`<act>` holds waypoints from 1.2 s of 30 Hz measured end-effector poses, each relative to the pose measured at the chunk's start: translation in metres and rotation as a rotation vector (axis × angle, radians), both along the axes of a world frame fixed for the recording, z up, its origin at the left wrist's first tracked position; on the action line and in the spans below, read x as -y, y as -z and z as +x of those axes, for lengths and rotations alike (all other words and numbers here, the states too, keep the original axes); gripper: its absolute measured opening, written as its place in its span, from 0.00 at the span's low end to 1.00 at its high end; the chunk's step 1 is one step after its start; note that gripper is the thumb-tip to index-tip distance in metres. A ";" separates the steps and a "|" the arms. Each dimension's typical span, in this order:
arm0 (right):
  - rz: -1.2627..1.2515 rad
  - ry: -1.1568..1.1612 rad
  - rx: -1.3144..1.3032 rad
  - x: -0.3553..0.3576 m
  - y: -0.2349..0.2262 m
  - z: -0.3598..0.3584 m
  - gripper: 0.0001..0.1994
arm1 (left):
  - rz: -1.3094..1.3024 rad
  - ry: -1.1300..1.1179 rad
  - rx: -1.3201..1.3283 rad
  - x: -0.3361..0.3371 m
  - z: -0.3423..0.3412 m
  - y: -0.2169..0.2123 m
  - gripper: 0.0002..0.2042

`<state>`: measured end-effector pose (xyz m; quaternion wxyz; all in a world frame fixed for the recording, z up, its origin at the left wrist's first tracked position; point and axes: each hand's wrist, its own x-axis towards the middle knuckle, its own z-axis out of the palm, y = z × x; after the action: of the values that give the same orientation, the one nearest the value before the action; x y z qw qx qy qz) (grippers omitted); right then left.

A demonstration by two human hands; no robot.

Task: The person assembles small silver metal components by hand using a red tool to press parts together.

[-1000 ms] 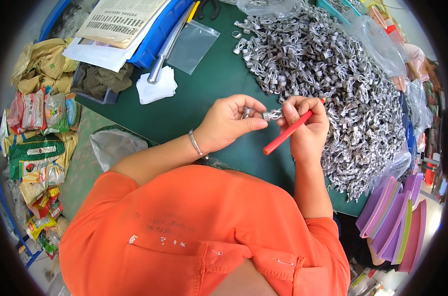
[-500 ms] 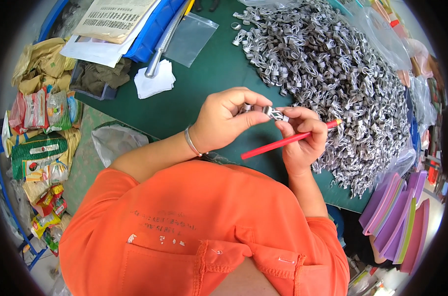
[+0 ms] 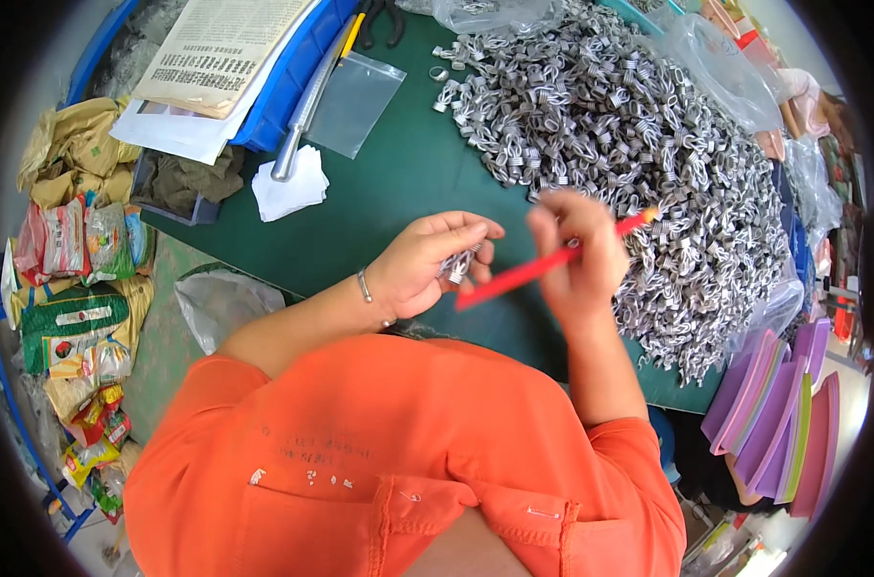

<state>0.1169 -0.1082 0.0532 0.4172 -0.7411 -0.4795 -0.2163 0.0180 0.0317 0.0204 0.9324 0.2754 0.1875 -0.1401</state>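
My left hand (image 3: pixel 410 267) is curled around several small silver metal rings or clips (image 3: pixel 459 263), which show between the thumb and the fingers. To its right, my right hand (image 3: pixel 591 258) grips a thin red stick with a yellow end (image 3: pixel 510 280), perhaps a pen or marker. The stick slants across the hand, its lower end close to my left fingertips. Motion smears the right fingers, so whether they also pinch a metal piece is unclear. A large heap of similar looped silver pieces (image 3: pixel 639 144) spreads just beyond my right hand.
The green tabletop (image 3: pixel 399 192) carries white paper slips (image 3: pixel 293 185), a clear zip bag (image 3: pixel 355 104), a long metal tool (image 3: pixel 302 120), pliers (image 3: pixel 383 24) and a blue tray (image 3: pixel 288 82) beside papers. Purple foam sheets (image 3: pixel 769 413) stand at right; snack packets (image 3: pixel 76 236) lie left.
My hands have come apart; before, they met over the metal pieces. The left has lowered slightly and curled around its pieces. The view has shifted a little.
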 end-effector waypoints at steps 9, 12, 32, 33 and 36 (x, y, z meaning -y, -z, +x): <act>-0.267 0.399 0.122 -0.016 0.003 0.059 0.10 | 0.153 -0.033 0.017 -0.003 0.002 0.001 0.05; -0.249 0.349 0.049 -0.010 0.005 0.050 0.10 | 0.180 -0.074 0.024 -0.007 0.002 0.001 0.06; 0.483 -0.385 -1.141 0.015 0.031 -0.022 0.11 | 1.048 -0.234 0.630 -0.009 0.000 -0.014 0.12; 0.463 -0.348 -0.972 0.014 0.032 -0.022 0.12 | 1.047 -0.233 0.629 -0.010 0.001 -0.012 0.12; 0.471 -0.263 -0.760 0.012 0.032 -0.025 0.18 | 1.159 -0.276 0.713 -0.010 0.003 -0.008 0.11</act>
<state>0.0916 -0.1205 0.0211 0.7439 -0.5860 -0.3204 0.0223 0.0208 0.0418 0.0279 0.6489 0.7318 -0.0525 0.2016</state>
